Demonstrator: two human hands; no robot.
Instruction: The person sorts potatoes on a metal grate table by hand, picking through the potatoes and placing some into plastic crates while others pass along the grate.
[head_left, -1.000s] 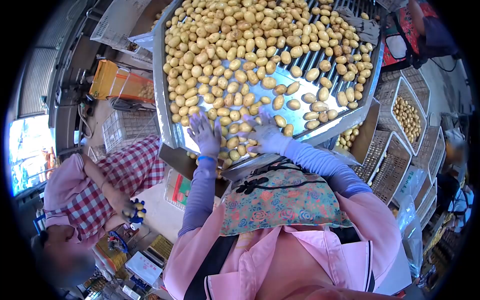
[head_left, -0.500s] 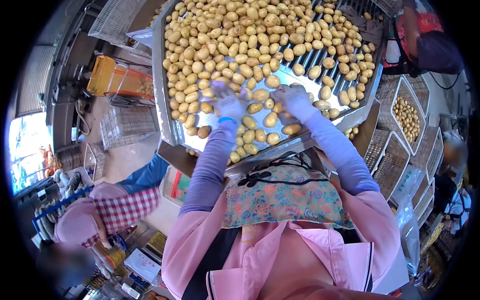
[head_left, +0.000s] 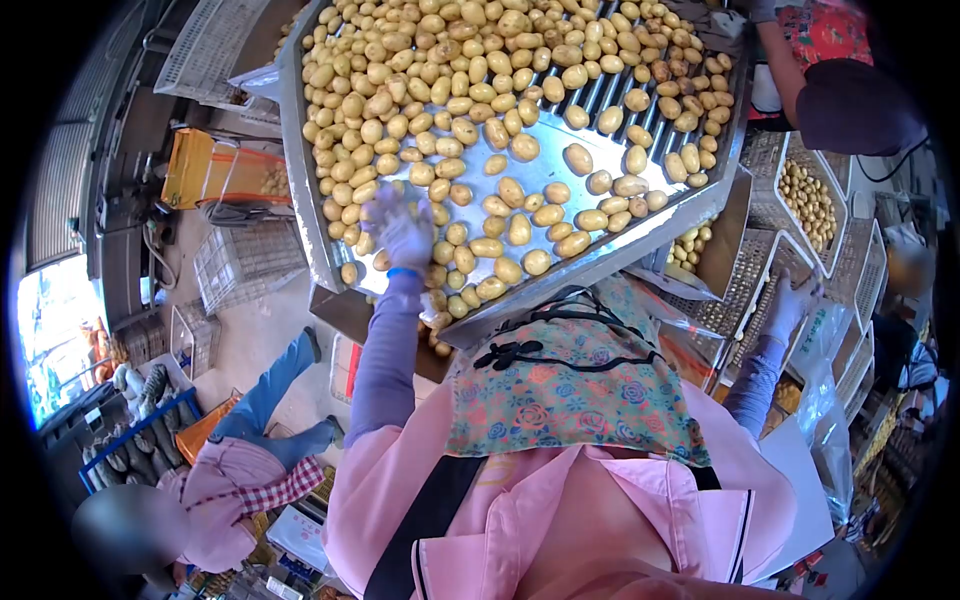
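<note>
Yellow potatoes point(head_left: 400, 85) lie heaped on a metal sorting tray point(head_left: 548, 140), thinning out toward its near edge. My left hand point(head_left: 403, 228), gloved, rests over potatoes at the tray's near left with its fingers spread. Several potatoes lie loose close to its right side. Off the tray to the right, my gloved right hand point(head_left: 788, 305) reaches over the rim of a perforated plastic crate point(head_left: 752, 290). Its fingers look apart, and I see nothing in them.
Metal rollers point(head_left: 592, 88) form the tray's far right part. Another crate point(head_left: 838, 225) at the right holds potatoes. A co-worker's arm point(head_left: 783, 60) is at the far right corner. Another person point(head_left: 235, 480) is at the lower left, near stacked crates point(head_left: 245, 262).
My right hand has left the tray and swung right to the crate. My left hand has shifted left. Some potatoes have moved on the tray, and the person at left has changed posture.
</note>
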